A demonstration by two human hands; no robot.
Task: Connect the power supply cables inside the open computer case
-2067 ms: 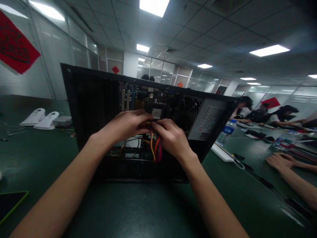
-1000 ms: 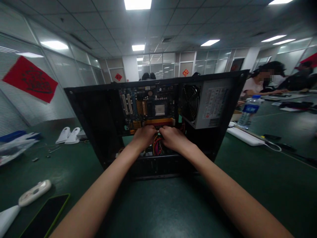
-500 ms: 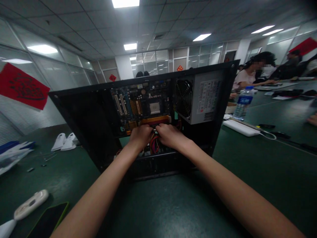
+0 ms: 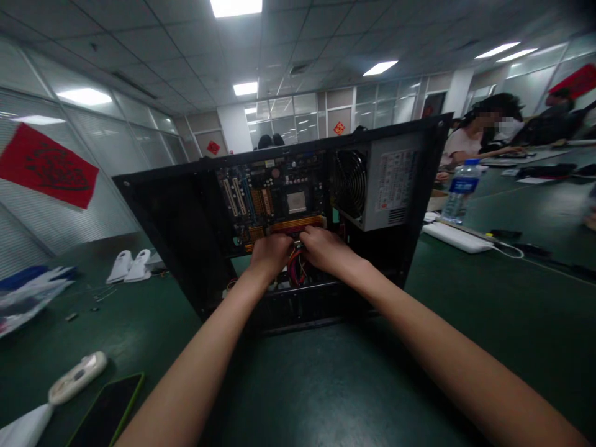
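A black open computer case stands tilted on the green table. Inside it are a motherboard and, to the right, a grey power supply with a round fan. Close together at the motherboard's lower edge, just below the orange and red memory slots, are my left hand and my right hand. Both have their fingers curled in and closed. What lies between the fingertips is hidden. A bundle of coloured cables hangs right below and between them.
On the left lie a phone, a cream handheld device, white objects and plastic bags. A water bottle and a white power bank with a cable stand right of the case. A person sits farther back.
The whole view has shifted, so the case and table things appear slightly farther right. Both hands stay closed at the same spot on the motherboard's lower edge.
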